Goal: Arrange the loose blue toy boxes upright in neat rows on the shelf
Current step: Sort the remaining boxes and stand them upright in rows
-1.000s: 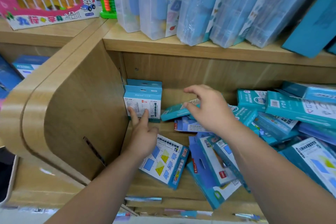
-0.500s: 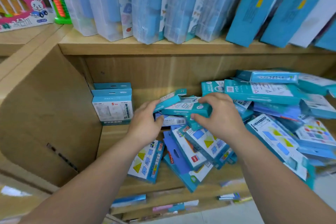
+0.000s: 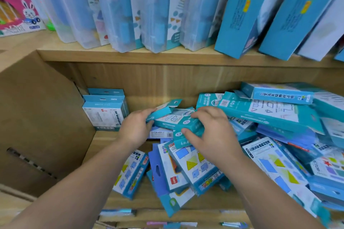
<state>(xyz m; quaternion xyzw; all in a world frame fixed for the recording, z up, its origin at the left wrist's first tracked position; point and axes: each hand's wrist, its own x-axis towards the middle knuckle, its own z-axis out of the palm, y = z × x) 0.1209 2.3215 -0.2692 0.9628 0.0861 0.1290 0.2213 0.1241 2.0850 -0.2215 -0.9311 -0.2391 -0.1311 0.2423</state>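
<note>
Both of my forearms reach in from below and meet over the lower shelf (image 3: pixel 104 141). My left hand (image 3: pixel 135 128) curls its fingers round the left end of a slim blue toy box (image 3: pixel 176 120). My right hand (image 3: pixel 214 132) pinches the other end, thumb beneath, fingers on top. It lies flat atop the loose pile (image 3: pixel 270 117), right of two upright boxes (image 3: pixel 105 115) standing by the side wall.

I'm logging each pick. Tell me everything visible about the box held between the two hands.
The held box is a flat teal carton, cardboard by its look, its pale face printed with outline shapes. It lies tilted atop the loose pile. The right hand pinches its right end, thumb on the near edge; the left hand grips its left end, where a tabbed box overlaps it.
</note>
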